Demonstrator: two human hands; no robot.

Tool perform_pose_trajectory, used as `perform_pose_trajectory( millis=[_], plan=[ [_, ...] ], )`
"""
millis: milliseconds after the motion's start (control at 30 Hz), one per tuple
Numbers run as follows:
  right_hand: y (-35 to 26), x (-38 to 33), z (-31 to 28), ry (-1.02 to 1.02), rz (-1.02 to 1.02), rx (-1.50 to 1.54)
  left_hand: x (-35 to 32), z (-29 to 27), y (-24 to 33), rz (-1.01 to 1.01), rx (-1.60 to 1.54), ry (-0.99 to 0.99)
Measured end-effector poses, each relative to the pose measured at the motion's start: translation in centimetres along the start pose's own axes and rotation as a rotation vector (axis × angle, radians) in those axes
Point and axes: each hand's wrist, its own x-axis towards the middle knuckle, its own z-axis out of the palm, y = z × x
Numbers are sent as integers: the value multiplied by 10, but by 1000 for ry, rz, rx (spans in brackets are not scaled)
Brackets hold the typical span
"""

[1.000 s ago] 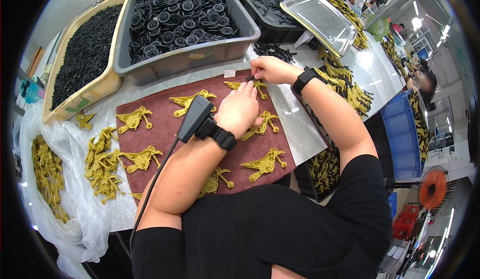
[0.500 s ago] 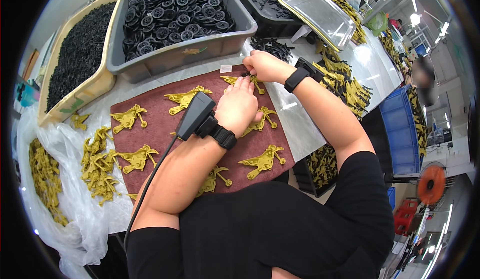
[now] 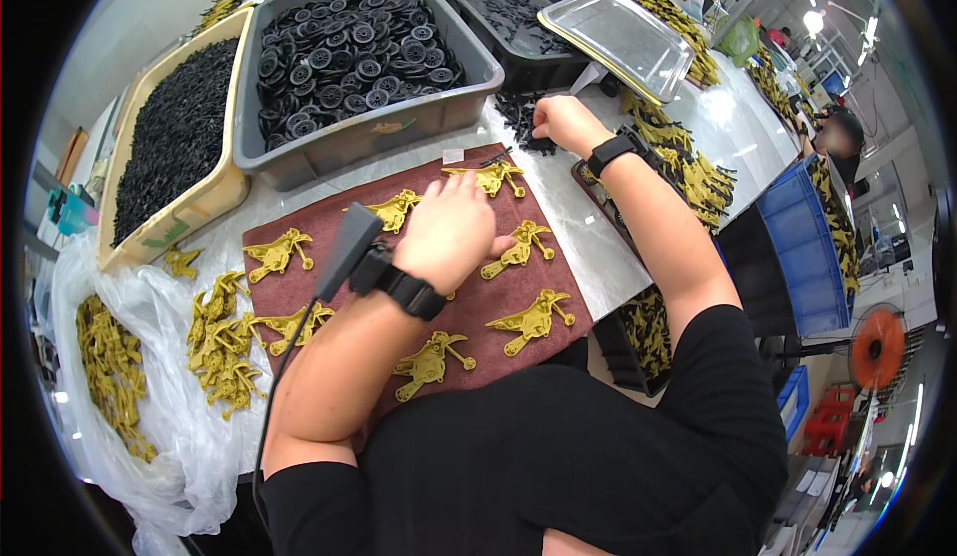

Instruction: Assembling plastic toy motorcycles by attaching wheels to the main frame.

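Observation:
My left hand (image 3: pixel 454 232) is over the maroon cloth (image 3: pixel 369 287), fingers stretched out and lying flat. Its fingertips are nearest to a yellow plastic frame-shaped part (image 3: pixel 495 179) at the cloth's far right, which has a small black piece at its upper edge. Another yellow part (image 3: pixel 518 249) lies beside my thumb. Several more yellow parts are spread in rows on the cloth, some half hidden by my left arm. Beyond the cloth's far right corner, my right hand (image 3: pixel 566 123) has its fingers pinched together at a loose pile of small black parts (image 3: pixel 516 113); what is between the fingertips is hidden.
A grey tub (image 3: pixel 379 128) of black wheels stands at the back, beside a cream tub (image 3: pixel 234 172) of small black pieces. Clear plastic lid (image 3: pixel 623 43) at back right. Yellow parts heap on the left near a plastic bag (image 3: pixel 174 436) and on the right (image 3: pixel 688 172).
My right hand has left the far right yellow part and moved up and right to the black pile. The left hand has slid slightly left and nearer. The view has shifted a little.

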Motion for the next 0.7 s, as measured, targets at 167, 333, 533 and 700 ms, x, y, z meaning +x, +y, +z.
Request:
perform_pose_trajectory(
  millis=[167, 333, 533, 700],
  plan=[
    [-5, -9, 0, -78, 89, -122, -38, -11, -26, -82, 30, -31],
    [-14, -10, -11, -76, 107, 13, -61, -9, -52, -154, 25, -120],
    [-19, -7, -23, 38, 167, 436, -73, 1, -55, -149, -26, -82],
    [-102, -12, -20, -217, 23, 875, -74, 3, -55, -134, -95, -152]
  ],
)
